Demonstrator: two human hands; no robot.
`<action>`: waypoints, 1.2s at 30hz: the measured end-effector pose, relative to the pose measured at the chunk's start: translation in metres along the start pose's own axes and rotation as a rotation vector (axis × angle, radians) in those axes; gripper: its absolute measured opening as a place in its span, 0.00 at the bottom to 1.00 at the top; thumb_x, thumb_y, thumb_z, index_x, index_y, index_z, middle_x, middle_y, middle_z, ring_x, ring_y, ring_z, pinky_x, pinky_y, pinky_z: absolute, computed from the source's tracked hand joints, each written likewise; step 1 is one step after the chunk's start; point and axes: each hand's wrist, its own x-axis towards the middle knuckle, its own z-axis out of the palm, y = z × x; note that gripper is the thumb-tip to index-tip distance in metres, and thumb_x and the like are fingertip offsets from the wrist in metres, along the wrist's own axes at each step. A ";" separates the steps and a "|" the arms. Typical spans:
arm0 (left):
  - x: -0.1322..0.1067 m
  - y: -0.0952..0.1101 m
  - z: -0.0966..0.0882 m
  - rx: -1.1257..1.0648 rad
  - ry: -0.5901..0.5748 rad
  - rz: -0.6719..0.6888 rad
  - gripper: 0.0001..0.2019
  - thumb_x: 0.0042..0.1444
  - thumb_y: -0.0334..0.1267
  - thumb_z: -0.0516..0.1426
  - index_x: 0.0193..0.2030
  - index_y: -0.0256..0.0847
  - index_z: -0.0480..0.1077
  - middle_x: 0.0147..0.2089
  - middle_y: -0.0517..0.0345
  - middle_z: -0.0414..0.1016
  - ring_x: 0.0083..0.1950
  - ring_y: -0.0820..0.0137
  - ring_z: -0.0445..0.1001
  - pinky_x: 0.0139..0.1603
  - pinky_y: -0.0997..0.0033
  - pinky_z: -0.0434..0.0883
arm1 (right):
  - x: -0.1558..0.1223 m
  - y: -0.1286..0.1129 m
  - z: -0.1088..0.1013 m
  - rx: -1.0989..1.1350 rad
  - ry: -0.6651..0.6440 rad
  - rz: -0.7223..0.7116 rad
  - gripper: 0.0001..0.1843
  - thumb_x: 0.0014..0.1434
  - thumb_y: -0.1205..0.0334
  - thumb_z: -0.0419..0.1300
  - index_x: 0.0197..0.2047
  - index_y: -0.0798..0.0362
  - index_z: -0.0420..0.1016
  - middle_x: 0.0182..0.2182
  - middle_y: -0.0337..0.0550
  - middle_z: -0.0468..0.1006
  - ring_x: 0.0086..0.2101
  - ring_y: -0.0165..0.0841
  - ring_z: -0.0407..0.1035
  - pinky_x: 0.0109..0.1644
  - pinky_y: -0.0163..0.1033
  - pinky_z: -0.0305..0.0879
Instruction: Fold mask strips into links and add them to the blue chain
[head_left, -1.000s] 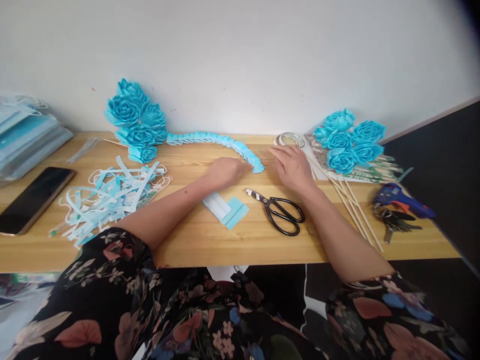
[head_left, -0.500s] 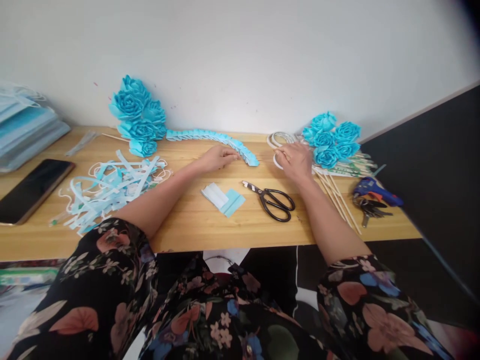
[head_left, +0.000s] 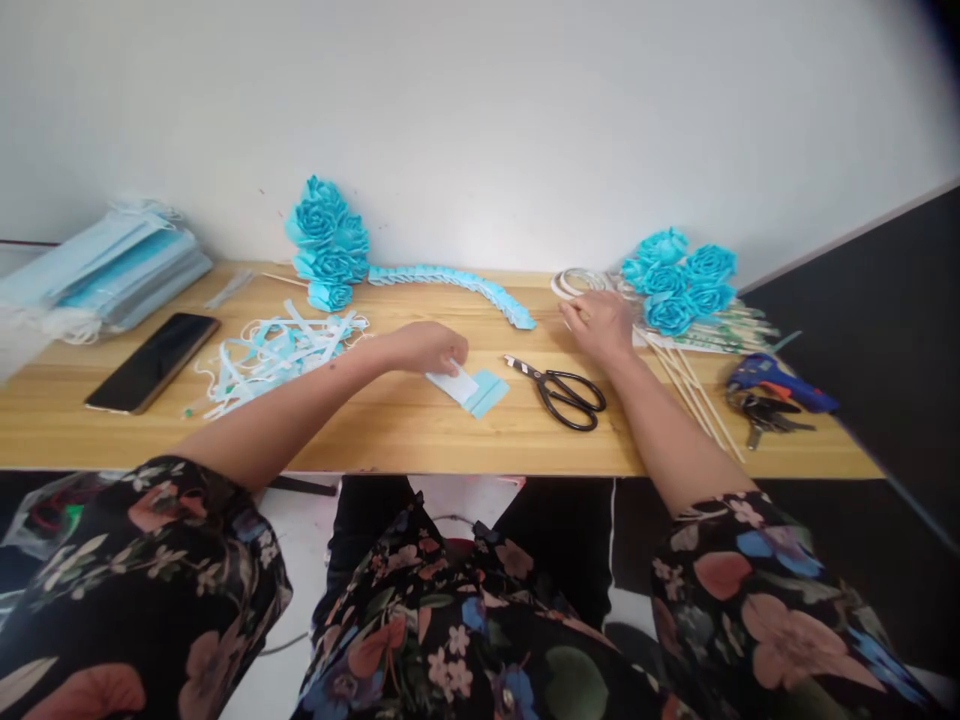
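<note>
My left hand [head_left: 431, 348] reaches down over the cut mask pieces [head_left: 489, 394], a white one and a pale blue one. Its fingers are closed at the edge of the white piece and partly cover it. My right hand [head_left: 604, 322] rests on the table with curled fingers, beside some white tape rolls [head_left: 564, 283]. What it holds, if anything, is hidden. Black-handled scissors [head_left: 559, 395] lie between the hands, blades pointing left. Behind them a curved strip of folded blue pieces [head_left: 450, 274] runs along the table.
Blue fabric roses stand in a left bunch [head_left: 326, 240] and a right bunch [head_left: 679, 280]. Scraps [head_left: 289, 350], a phone [head_left: 154, 362] and stacked masks [head_left: 120, 262] lie left. Wooden sticks [head_left: 694, 395], a blue glue gun [head_left: 780, 380] and keys [head_left: 769, 412] are right.
My left hand has come back from beside the folded blue strip to the cut mask pieces. My right hand stays near the tape rolls. The view has turned slightly left.
</note>
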 end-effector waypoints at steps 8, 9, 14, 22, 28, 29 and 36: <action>-0.021 -0.007 0.025 -0.124 0.219 -0.031 0.05 0.50 0.35 0.55 0.30 0.39 0.73 0.35 0.54 0.76 0.35 0.68 0.71 0.34 0.71 0.61 | -0.001 -0.003 -0.001 0.011 0.012 0.006 0.18 0.64 0.55 0.51 0.29 0.52 0.77 0.30 0.52 0.80 0.34 0.43 0.72 0.41 0.46 0.63; -0.023 -0.008 0.025 -0.216 0.277 -0.045 0.05 0.50 0.35 0.56 0.31 0.38 0.72 0.35 0.54 0.76 0.35 0.69 0.72 0.34 0.72 0.63 | 0.000 -0.005 -0.002 0.035 0.023 0.016 0.18 0.64 0.55 0.52 0.29 0.52 0.77 0.30 0.52 0.80 0.34 0.42 0.72 0.41 0.46 0.64; -0.022 -0.011 0.016 -0.836 0.607 -0.108 0.09 0.52 0.41 0.60 0.33 0.38 0.66 0.32 0.59 0.74 0.32 0.73 0.74 0.35 0.73 0.71 | 0.009 -0.031 -0.021 0.290 0.159 0.085 0.16 0.63 0.54 0.54 0.30 0.51 0.78 0.31 0.48 0.82 0.36 0.40 0.74 0.44 0.45 0.67; 0.006 0.020 0.014 -1.121 0.624 -0.159 0.12 0.56 0.37 0.63 0.33 0.39 0.61 0.22 0.64 0.72 0.21 0.74 0.73 0.24 0.76 0.71 | 0.030 -0.104 -0.061 0.895 -0.277 0.096 0.24 0.62 0.48 0.58 0.56 0.52 0.76 0.44 0.45 0.83 0.43 0.38 0.76 0.47 0.43 0.71; 0.019 0.022 0.017 -1.093 0.681 -0.140 0.11 0.56 0.34 0.62 0.32 0.38 0.62 0.24 0.65 0.71 0.21 0.78 0.71 0.25 0.79 0.68 | 0.035 -0.115 -0.036 0.940 -0.358 0.082 0.26 0.56 0.58 0.61 0.58 0.54 0.74 0.36 0.40 0.81 0.35 0.34 0.74 0.43 0.41 0.70; 0.020 0.021 0.018 -1.109 0.702 -0.140 0.11 0.56 0.35 0.62 0.32 0.38 0.62 0.24 0.66 0.70 0.21 0.78 0.71 0.24 0.79 0.68 | 0.033 -0.114 -0.030 0.967 -0.329 0.099 0.25 0.56 0.59 0.61 0.57 0.54 0.74 0.39 0.41 0.82 0.37 0.35 0.75 0.44 0.41 0.70; 0.018 0.021 0.030 -1.610 0.501 -0.140 0.28 0.46 0.43 0.70 0.53 0.41 0.69 0.31 0.64 0.72 0.27 0.78 0.70 0.30 0.75 0.67 | 0.016 -0.114 -0.022 1.023 -0.248 0.188 0.28 0.56 0.58 0.61 0.60 0.50 0.71 0.32 0.37 0.81 0.32 0.34 0.74 0.40 0.40 0.71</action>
